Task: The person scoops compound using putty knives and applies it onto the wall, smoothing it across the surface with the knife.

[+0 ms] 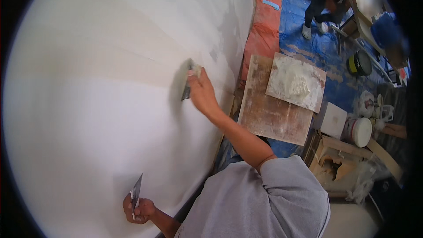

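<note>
My right hand (202, 92) is closed around a putty knife (186, 91), its dark blade flat against or very close to the wall. Pale filler shows at the top of that knife, beside my fingers. Lower down, my left hand (142, 210) grips a second putty knife (137, 188) in front of the wall, its blade pointing up. The large white wall (88, 119) carries a wide beige band across its upper part, with a thin dark mark to the left of my right hand. Beside my right arm, a mound of whitish filler (296, 81) sits on a stained square board (277, 89).
The square board rests on a larger brown board (269, 114). Blue sheeting (295, 22) and red sheeting (266, 22) cover the floor. At right are a white-lidded bucket (361, 132), a white box (332, 119) and a dark bucket (361, 63). Another person (328, 0) stands at the back.
</note>
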The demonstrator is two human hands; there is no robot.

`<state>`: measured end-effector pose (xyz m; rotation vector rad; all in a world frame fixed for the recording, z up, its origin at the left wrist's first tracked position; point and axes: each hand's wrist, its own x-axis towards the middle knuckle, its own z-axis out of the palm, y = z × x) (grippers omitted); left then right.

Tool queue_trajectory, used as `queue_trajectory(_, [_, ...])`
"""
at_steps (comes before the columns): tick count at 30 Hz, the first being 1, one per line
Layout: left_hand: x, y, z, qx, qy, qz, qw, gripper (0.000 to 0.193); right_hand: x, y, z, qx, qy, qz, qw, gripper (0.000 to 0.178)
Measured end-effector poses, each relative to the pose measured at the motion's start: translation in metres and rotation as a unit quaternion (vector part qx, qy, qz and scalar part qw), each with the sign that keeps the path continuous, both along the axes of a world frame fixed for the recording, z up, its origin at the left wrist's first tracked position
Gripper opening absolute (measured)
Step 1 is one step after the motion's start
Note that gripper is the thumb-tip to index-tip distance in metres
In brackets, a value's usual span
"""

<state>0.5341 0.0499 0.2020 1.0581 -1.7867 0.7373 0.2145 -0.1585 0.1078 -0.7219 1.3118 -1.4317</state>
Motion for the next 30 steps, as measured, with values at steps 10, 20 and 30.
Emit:
queue_trajectory(10, [-0.01,-0.012,-0.006,0.014,0.05,-0.041,0.998,0.038,0.023,0.045,0.155,-0.306,0.276,0.026,0.911,0.044])
queue_trajectory(20, [-0.025,-0.024,0.004,-0.069,0.026,-0.022,0.997,0.036,-0.024,-0.009,0.043,-0.311,0.355,-0.139,0.871,0.053])
queue_trajectory(30, [-0.02,-0.021,0.0,-0.074,0.033,-0.023,0.996,0.037,0.027,0.059,-0.023,-0.347,0.395,-0.066,0.848,0.041])
